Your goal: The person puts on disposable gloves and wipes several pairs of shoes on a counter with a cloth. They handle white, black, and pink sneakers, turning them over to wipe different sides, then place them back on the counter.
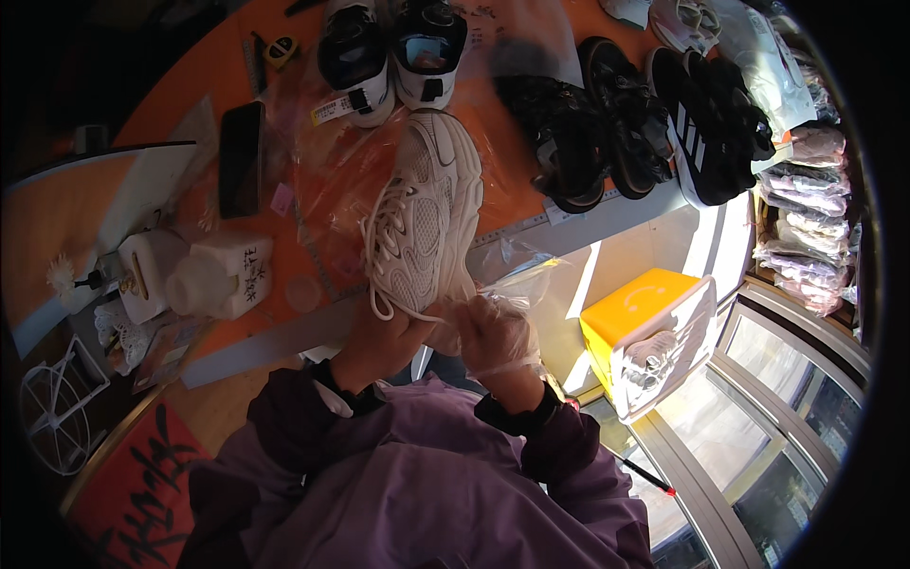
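Note:
A cream mesh sneaker (pixel 426 220) lies on its side in front of me, its laces facing left and its thick sole right. My left hand (pixel 384 345) grips the near end of the sneaker, fingers partly hidden beneath it. Curled close beside that end is my right hand (pixel 494 331), with clear plastic film (pixel 530 288) bunched in and around its fingers. A white lace runs from the sneaker towards this hand; whether the fingers also pinch it cannot be told. More clear plastic (pixel 341 185) is spread on the orange tabletop under the sneaker.
Black-and-white shoes (pixel 391 57) stand beyond the sneaker, and several black shoes (pixel 625 128) line the right. Left are a phone (pixel 242 160), a tape measure (pixel 281 50) and a white plastic bottle (pixel 227 277). A yellow bin (pixel 640 306) stands below the table's right edge.

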